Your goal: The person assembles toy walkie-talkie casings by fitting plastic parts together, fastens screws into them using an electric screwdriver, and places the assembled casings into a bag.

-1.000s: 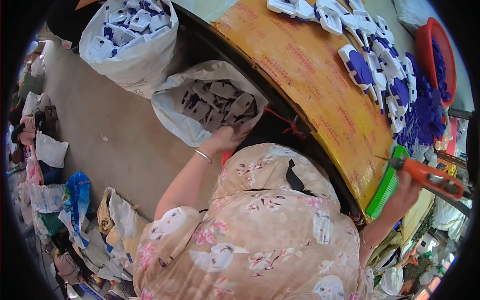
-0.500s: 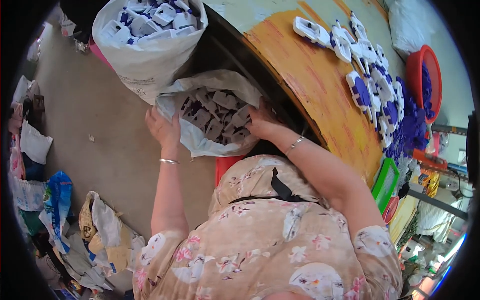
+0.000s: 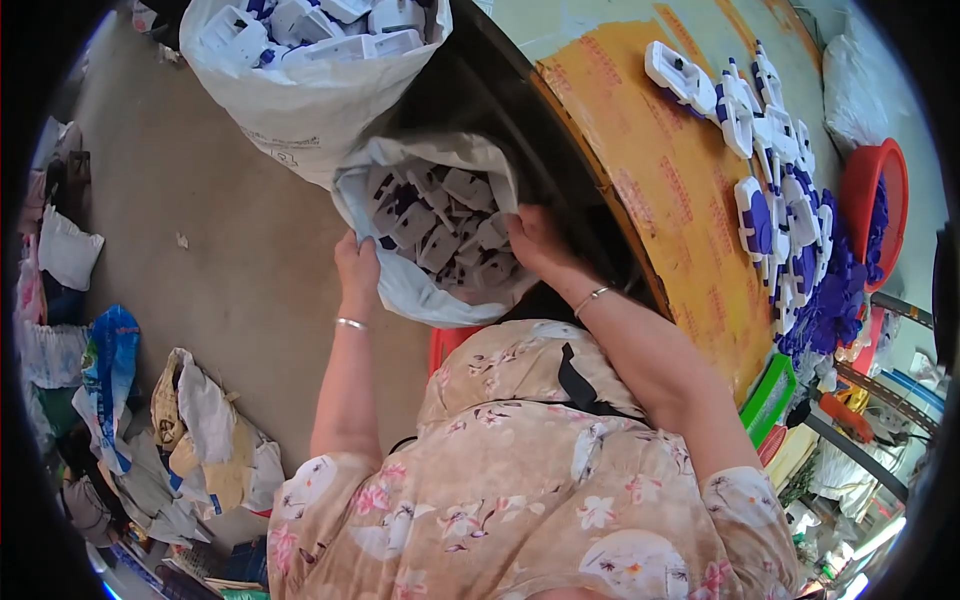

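Note:
In front of me a white woven sack (image 3: pixel 440 305) stands with its mouth spread wide. Inside lie many white plastic parts with purple bits (image 3: pixel 440 225). My left hand (image 3: pixel 357 262) grips the sack's left edge, thumb up and fingers curled around the fabric. At the right side of the mouth, my right hand (image 3: pixel 537 242) is closed on the rim; some of its fingers are hidden behind the cloth. Just beyond it stands a second, fuller white sack (image 3: pixel 330 110), heaped with similar white and purple plastic parts (image 3: pixel 310 30).
To my right is a table (image 3: pixel 640 180) with an orange-brown covering, holding a pile of white and purple parts (image 3: pixel 785 190). Behind them sit a red basin (image 3: pixel 872 215) and a green tray (image 3: pixel 768 400). Crumpled bags (image 3: pixel 215 430) lie on the floor at left.
My left hand, spread with fingers apart beside the sack, has closed on its edge. The right hand has shifted along the rim. The whole view has shifted slightly.

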A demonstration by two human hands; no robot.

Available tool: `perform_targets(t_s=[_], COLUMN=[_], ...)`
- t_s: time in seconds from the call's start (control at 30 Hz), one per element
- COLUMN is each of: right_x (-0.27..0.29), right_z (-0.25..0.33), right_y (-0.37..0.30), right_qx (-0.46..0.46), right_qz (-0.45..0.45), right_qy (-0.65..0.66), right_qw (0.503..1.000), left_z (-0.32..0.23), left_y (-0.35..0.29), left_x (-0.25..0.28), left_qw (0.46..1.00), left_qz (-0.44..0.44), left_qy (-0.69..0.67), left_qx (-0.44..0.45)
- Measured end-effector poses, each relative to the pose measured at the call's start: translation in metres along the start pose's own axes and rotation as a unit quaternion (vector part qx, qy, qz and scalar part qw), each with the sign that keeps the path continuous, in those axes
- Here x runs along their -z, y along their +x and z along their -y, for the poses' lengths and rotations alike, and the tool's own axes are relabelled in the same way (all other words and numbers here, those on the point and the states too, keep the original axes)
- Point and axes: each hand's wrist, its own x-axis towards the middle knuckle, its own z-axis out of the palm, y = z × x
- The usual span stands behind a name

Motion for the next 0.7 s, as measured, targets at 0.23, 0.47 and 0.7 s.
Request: perform_targets(t_s=[0.23, 0.47, 0.7], right_x=[0.071, 0.039, 0.063], right_z=[0.069, 0.034, 0.062], right_y=[-0.044, -0.018, -0.029], right_qx=[0.034, 0.034, 0.056], right_qz=[-0.164, -0.144, -0.203], right_qy=[0.307, 0.077, 0.203], right_qw=[0.937, 0.986, 0.956], left_z=[-0.1, -0.057, -0.083], left_y=[-0.041, -0.037, -0.027], left_x=[0.067, 0.05, 0.068], left_qw=[0.993, 0.988, 0.988], left_qz=[0.056, 0.0, 0.048], left_qy=[-0.072, 0.068, -0.069], left_qx=[-0.07, -0.141, -0.132])
